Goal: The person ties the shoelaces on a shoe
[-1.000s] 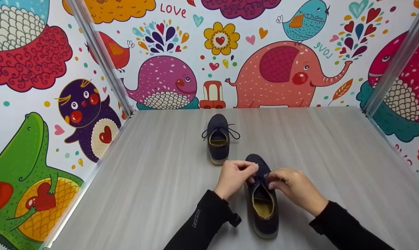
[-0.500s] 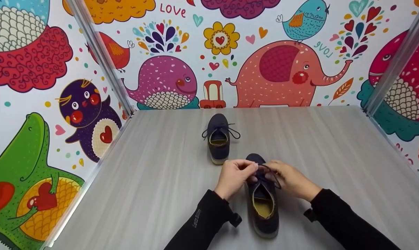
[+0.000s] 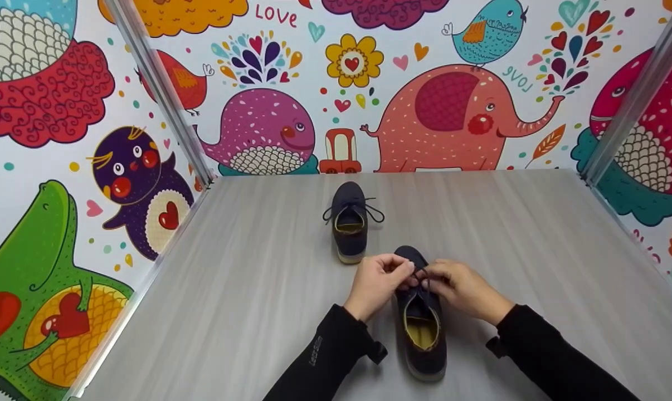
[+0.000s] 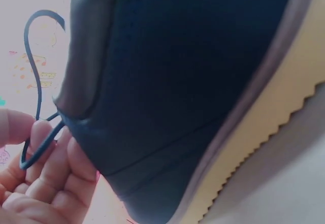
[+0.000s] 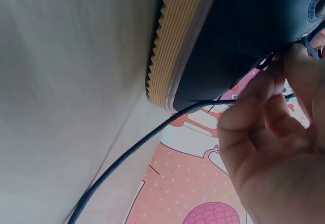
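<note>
A dark navy lace-up shoe (image 3: 424, 361) with a yellowish insole stands toe-away in front of me. My left hand (image 3: 376, 283) is at the left of its laces, thumb and index finger pinching a lace. In the left wrist view that lace (image 4: 33, 66) rises in a loop beside the shoe's collar. From the right, my right hand (image 3: 467, 287) pinches lace at the top of the shoe, its fingertips close to the left ones. A loose lace length (image 5: 133, 150) trails from the right fingers in the right wrist view. The crossing between the fingertips is partly hidden.
A matching navy shoe (image 3: 350, 238), its lace tied in a bow, stands farther back and left on the grey wood-grain table (image 3: 247, 301). Walls printed with cartoon animals (image 3: 442, 122) close off the back and sides, with metal posts (image 3: 166, 94) at the corners.
My right hand has moved left and in over the laces, toward the left fingertips. A lace loop swung up over the right fingers, then dropped toward the shoe opening. My left hand has barely moved.
</note>
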`<state>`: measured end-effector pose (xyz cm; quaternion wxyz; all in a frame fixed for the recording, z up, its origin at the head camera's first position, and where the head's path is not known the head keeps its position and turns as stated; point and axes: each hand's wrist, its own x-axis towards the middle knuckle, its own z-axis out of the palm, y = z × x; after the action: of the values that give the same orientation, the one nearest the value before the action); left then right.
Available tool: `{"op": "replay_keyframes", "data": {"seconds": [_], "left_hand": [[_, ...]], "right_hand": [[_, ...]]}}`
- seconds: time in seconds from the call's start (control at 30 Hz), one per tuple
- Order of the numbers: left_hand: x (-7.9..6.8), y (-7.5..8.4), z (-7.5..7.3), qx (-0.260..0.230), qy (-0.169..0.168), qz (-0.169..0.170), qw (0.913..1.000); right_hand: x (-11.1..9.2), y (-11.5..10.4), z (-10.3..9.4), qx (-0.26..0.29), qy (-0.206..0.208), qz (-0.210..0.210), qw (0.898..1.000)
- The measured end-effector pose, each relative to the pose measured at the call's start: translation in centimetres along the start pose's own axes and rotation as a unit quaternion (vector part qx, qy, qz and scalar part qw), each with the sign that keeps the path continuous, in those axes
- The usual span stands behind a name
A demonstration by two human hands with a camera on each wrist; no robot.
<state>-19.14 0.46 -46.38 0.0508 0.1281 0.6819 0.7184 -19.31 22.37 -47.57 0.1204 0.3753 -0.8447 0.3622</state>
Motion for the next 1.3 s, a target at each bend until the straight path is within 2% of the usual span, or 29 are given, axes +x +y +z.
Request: {"op": "replay_keyframes", "data": {"seconds": [0.3, 0.5, 0.77, 0.9, 1.07, 1.2, 1.3], "left_hand": [[-0.2, -0.1, -0.1, -0.013, -0.002, -0.011, 0.9999], [-0.3, -0.3, -0.2, -0.008, -0.002, -0.010, 0.9999], [-0.3, -0.5, -0.2, -0.007, 0.004, -0.006, 1.0000], [-0.4, -0.5, -0.1, -0.006, 0.005, -0.003, 1.0000], [-0.5, -0.4, 0.0, -0.003, 0.004, -0.004, 1.0000], [-0.5, -0.4, 0.0, 0.001, 0.002, -0.001, 1.0000], [-0.5, -0.4, 0.1, 0.002, 0.002, -0.002, 1.0000]], "right_hand": [[-1.7, 0.7, -1.4, -0.039, 0.059, 0.059, 0.996], [-4.2, 2.4, -3.3, -0.085, 0.080, 0.122, 0.986], [-7.1, 4.0, -6.0, -0.118, 0.095, 0.170, 0.974], [-8.0, 4.1, -6.9, -0.117, 0.064, 0.203, 0.970], [-8.4, 3.7, -7.4, -0.106, -0.023, 0.236, 0.966], [-8.2, 2.9, -7.1, -0.122, -0.080, 0.228, 0.963], [-7.4, 1.7, -6.3, -0.130, -0.070, 0.207, 0.967]]}}
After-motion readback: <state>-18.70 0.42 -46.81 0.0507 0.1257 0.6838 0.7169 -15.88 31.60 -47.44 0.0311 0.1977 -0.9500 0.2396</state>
